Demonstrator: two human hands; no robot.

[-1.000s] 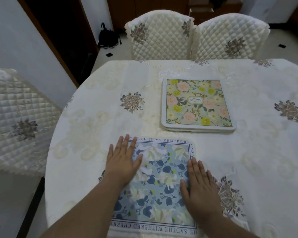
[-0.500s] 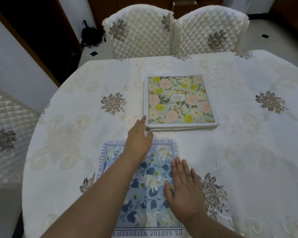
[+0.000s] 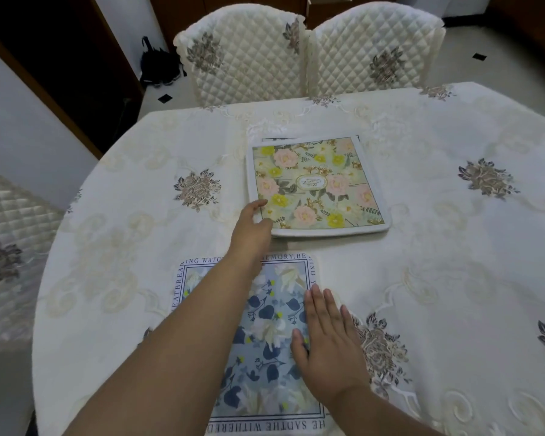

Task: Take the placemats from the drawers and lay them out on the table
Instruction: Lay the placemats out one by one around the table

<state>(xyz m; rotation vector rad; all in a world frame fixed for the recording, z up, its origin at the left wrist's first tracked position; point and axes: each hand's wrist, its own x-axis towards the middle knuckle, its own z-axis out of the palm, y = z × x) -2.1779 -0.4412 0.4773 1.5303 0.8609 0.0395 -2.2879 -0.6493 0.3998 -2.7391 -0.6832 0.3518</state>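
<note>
Left hand (image 3: pixel 254 223) advanced to the pink-and-yellow floral placemat stack (image 3: pixel 318 184), fingers touching its corner; right hand (image 3: pixel 326 338) flat on the blue floral placemat (image 3: pixel 265 338). Risk: several mats lifting together.

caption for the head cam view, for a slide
Left hand reaches the corner of the stacked floral placemats; right hand lies flat on the blue placemat.

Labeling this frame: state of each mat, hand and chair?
blue placemat: flat on the tablecloth, near edge.
floral placemat stack: mid-table, top mat skewed off the one beneath.
left hand: at the stack's near-left corner, thumb on top; grip unclear.
right hand: flat, fingers straight, on the blue placemat's right edge.
two quilted chairs: pushed in at the far side.
</note>
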